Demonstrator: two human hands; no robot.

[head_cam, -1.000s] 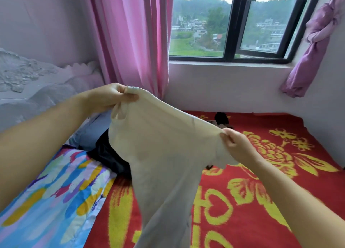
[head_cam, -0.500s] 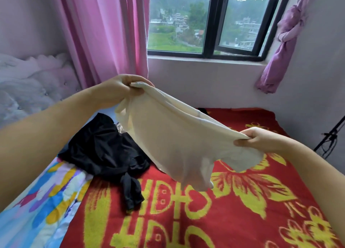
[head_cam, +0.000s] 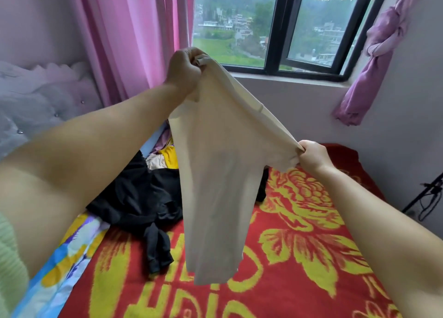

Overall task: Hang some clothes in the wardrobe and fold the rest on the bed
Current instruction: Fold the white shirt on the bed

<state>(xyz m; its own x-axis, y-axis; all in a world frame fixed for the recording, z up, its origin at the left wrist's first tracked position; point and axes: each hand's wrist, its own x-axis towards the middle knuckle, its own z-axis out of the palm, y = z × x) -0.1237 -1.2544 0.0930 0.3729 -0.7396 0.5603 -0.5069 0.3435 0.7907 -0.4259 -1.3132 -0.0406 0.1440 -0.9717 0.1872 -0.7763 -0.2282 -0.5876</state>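
A cream-coloured garment [head_cam: 215, 174] hangs stretched in the air above the bed [head_cam: 299, 257]. My left hand [head_cam: 184, 71] grips its upper end high up, in front of the window. Lower and to the right, my right hand [head_cam: 311, 156] pinches another corner of it. The cloth droops down between the two hands, its lower end hanging free above the red and yellow blanket. Behind it, a heap of black clothes [head_cam: 139, 198] lies on the bed, with a bit of yellow and pale cloth [head_cam: 165, 158] showing further back.
A colourful patterned quilt [head_cam: 62, 257] lies at the bed's left edge. Pink curtains [head_cam: 134, 37] hang left of the window [head_cam: 275, 27]; a knotted purple curtain [head_cam: 374, 51] hangs at the right. A padded headboard [head_cam: 36, 95] is at the left, a black stand [head_cam: 429, 195] by the right wall.
My left hand has risen higher with its end of the cream garment, so the cloth now hangs steeply instead of lying nearly flat. My right hand keeps its hold lower down.
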